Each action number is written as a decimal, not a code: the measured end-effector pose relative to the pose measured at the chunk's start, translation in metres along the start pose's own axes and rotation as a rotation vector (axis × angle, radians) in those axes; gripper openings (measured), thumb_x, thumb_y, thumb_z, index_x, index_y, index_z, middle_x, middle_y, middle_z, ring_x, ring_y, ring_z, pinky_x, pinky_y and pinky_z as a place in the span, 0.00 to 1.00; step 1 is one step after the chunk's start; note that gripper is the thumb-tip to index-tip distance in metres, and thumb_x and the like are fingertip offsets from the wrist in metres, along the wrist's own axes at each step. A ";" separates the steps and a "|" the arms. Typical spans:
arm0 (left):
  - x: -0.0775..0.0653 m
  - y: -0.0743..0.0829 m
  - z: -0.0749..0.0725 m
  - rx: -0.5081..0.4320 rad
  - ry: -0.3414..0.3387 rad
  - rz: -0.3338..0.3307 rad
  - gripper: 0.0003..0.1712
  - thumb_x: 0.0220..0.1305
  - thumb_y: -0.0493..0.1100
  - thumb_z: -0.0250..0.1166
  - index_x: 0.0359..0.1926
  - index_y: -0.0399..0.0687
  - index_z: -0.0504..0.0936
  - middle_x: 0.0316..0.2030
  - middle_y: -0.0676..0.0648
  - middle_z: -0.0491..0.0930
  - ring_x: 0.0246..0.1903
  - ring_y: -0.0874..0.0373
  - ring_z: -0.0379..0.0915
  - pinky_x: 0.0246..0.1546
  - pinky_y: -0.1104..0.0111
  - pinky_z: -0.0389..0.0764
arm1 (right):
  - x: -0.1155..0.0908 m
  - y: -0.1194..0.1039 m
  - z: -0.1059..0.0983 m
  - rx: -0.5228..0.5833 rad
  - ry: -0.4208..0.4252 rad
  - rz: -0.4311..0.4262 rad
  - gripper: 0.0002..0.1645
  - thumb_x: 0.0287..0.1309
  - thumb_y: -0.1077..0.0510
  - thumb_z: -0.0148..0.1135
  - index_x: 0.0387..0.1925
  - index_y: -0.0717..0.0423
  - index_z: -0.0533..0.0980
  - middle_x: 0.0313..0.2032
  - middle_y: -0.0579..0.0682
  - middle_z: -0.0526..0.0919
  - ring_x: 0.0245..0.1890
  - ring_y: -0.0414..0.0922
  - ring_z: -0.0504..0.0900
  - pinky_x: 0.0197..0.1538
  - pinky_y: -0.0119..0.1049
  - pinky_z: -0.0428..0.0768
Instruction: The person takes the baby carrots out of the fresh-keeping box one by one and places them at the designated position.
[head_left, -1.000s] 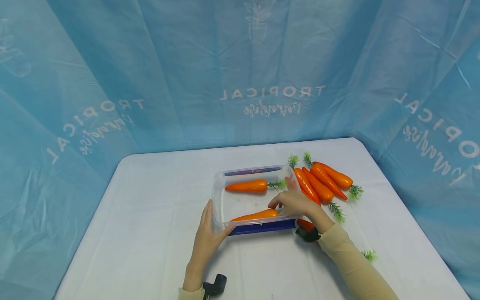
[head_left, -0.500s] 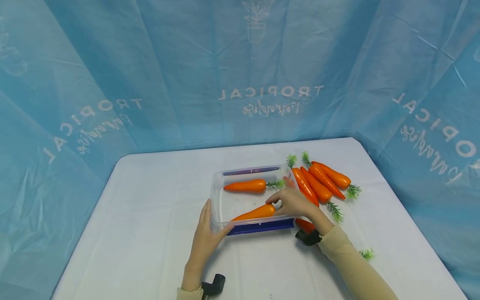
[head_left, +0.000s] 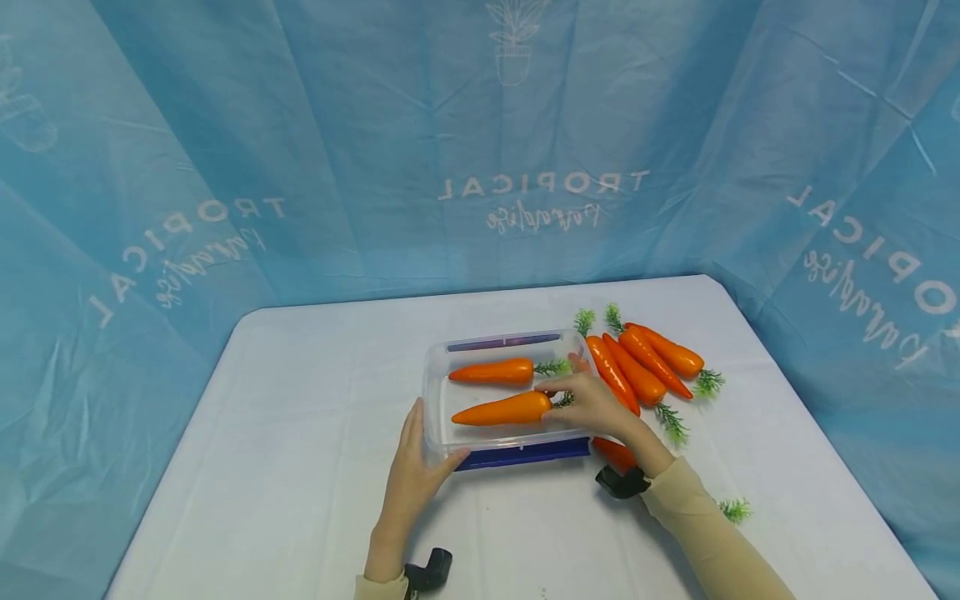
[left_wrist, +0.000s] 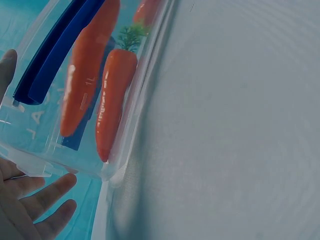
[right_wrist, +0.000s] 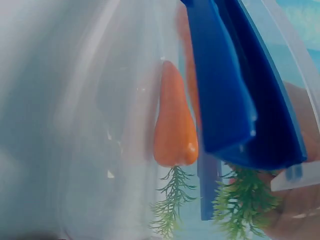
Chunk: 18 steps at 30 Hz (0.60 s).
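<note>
A clear plastic storage box (head_left: 437,408) with blue clips stands mid-table. Inside it, my right hand (head_left: 588,404) pinches a carrot (head_left: 504,409) near its leafy end, the tip pointing left. Behind this one lies a second carrot (head_left: 493,372), roughly parallel, on the box floor. My left hand (head_left: 412,467) rests against the front left corner, thumb on the front rim and straight fingers along the left wall. The left wrist view shows its spread fingers (left_wrist: 47,197) by the box end. In the right wrist view a blue clip (right_wrist: 225,85) hides most of the held carrot.
Several more carrots (head_left: 637,375) with green tops lie bunched against the box's right side. Another carrot (head_left: 615,452) lies partly under my right forearm, its greens (head_left: 735,510) showing beyond the sleeve. Blue curtains (head_left: 480,250) surround the white table (head_left: 315,400).
My right hand has lifted the front carrot off the front wall and brought it back toward the box's middle, turning it level with the other. My left hand stays put.
</note>
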<state>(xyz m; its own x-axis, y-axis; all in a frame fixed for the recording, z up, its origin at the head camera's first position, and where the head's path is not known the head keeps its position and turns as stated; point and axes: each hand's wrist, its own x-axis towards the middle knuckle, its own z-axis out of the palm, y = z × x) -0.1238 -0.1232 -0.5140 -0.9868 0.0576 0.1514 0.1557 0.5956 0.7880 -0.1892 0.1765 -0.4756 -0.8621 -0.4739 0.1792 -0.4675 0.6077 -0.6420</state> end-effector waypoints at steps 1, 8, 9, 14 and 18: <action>0.000 0.000 0.000 0.003 -0.002 -0.002 0.61 0.51 0.60 0.70 0.75 0.42 0.46 0.74 0.39 0.50 0.71 0.42 0.53 0.69 0.47 0.58 | 0.000 0.000 0.000 0.017 0.016 -0.009 0.26 0.48 0.56 0.73 0.50 0.58 0.81 0.46 0.51 0.86 0.48 0.47 0.84 0.59 0.50 0.76; 0.000 0.000 0.000 0.000 0.000 0.002 0.61 0.51 0.61 0.70 0.75 0.44 0.45 0.74 0.40 0.50 0.70 0.42 0.53 0.69 0.46 0.59 | -0.001 0.000 -0.003 0.091 0.109 -0.088 0.26 0.47 0.59 0.73 0.50 0.62 0.80 0.47 0.54 0.86 0.48 0.49 0.83 0.70 0.57 0.56; 0.000 -0.001 0.000 0.001 0.000 0.003 0.60 0.51 0.61 0.70 0.75 0.44 0.45 0.74 0.40 0.50 0.70 0.42 0.54 0.69 0.46 0.59 | 0.000 0.000 -0.004 0.093 0.118 -0.089 0.26 0.46 0.59 0.73 0.50 0.62 0.80 0.46 0.54 0.86 0.48 0.48 0.83 0.70 0.56 0.55; 0.000 -0.001 0.001 0.011 0.000 0.000 0.60 0.52 0.61 0.70 0.75 0.44 0.45 0.74 0.40 0.50 0.70 0.41 0.54 0.68 0.45 0.60 | 0.001 -0.005 -0.010 0.090 0.137 -0.091 0.26 0.47 0.60 0.72 0.51 0.60 0.80 0.49 0.55 0.85 0.52 0.50 0.82 0.69 0.54 0.60; 0.000 -0.001 0.001 0.005 -0.003 -0.005 0.61 0.52 0.62 0.70 0.75 0.45 0.45 0.74 0.40 0.49 0.70 0.41 0.54 0.68 0.45 0.60 | -0.001 -0.010 -0.015 0.090 0.152 -0.082 0.25 0.49 0.59 0.71 0.52 0.58 0.79 0.50 0.55 0.84 0.54 0.52 0.81 0.64 0.53 0.71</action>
<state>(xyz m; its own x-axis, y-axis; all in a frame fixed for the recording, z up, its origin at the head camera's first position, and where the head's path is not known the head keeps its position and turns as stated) -0.1237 -0.1232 -0.5153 -0.9876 0.0568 0.1460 0.1507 0.6001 0.7856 -0.1868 0.1804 -0.4576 -0.8445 -0.4138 0.3400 -0.5242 0.5082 -0.6834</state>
